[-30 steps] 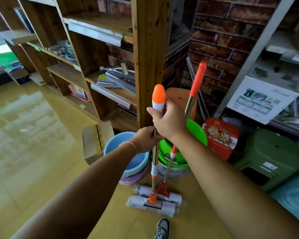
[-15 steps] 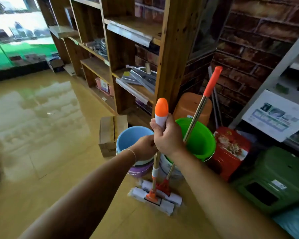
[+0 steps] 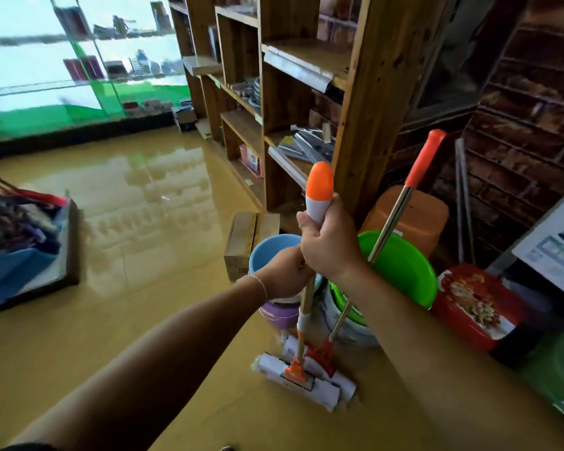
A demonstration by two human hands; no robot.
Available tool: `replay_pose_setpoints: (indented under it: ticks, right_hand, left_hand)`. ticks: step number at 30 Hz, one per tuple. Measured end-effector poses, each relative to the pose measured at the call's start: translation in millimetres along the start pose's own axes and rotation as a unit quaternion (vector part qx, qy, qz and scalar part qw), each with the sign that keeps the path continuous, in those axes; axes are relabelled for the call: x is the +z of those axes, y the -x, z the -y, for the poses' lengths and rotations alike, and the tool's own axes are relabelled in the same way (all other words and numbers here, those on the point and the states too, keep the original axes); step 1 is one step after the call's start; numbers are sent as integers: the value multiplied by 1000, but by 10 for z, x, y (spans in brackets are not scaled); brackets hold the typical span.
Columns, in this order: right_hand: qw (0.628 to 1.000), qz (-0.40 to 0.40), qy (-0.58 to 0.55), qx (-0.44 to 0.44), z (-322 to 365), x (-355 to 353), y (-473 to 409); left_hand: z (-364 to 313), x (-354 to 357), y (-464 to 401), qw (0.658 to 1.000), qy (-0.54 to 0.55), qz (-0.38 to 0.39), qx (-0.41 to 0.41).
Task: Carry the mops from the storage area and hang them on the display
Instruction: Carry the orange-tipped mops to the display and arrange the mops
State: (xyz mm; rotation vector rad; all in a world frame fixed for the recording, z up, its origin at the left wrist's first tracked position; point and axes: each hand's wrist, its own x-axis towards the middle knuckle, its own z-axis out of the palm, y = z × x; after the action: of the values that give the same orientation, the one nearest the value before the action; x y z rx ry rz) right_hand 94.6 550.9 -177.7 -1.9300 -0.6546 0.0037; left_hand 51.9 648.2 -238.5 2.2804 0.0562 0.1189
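Note:
An upright mop with an orange-and-white grip stands before me, its white sponge head on the floor. My right hand grips the white part of its handle near the top. Just below, my left hand holds the metal pole. A second mop with an orange-red grip leans to the right behind my right arm, its pole crossing the green basin; its red bracket and sponge head lie beside the first head.
A wooden shelf unit rises straight ahead. Stacked buckets, blue and green, a cardboard box, a red tin and a brick wall crowd the right. Glossy yellow floor opens left toward a low rack of goods.
My view has swung left and risen, showing more floor, the window and the low rack. Both hands keep their hold on the same mop handle; the second mop still leans in place.

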Motion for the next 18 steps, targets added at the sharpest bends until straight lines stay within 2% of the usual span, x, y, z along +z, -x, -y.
replay_pose_setpoints:
  ticks: [5, 9, 18]
  right_hand:
    - [999, 44, -12, -30, 483, 29, -155]
    - [995, 83, -16, -48, 796, 199, -218]
    - [979, 188, -28, -75, 1463, 967, -48]
  left_hand:
    - [-88, -363, 137, 999, 3, -35, 5]
    - [33, -662, 357, 996, 71, -33, -52]
    - [352, -1571, 1039, 982, 126, -13, -137]
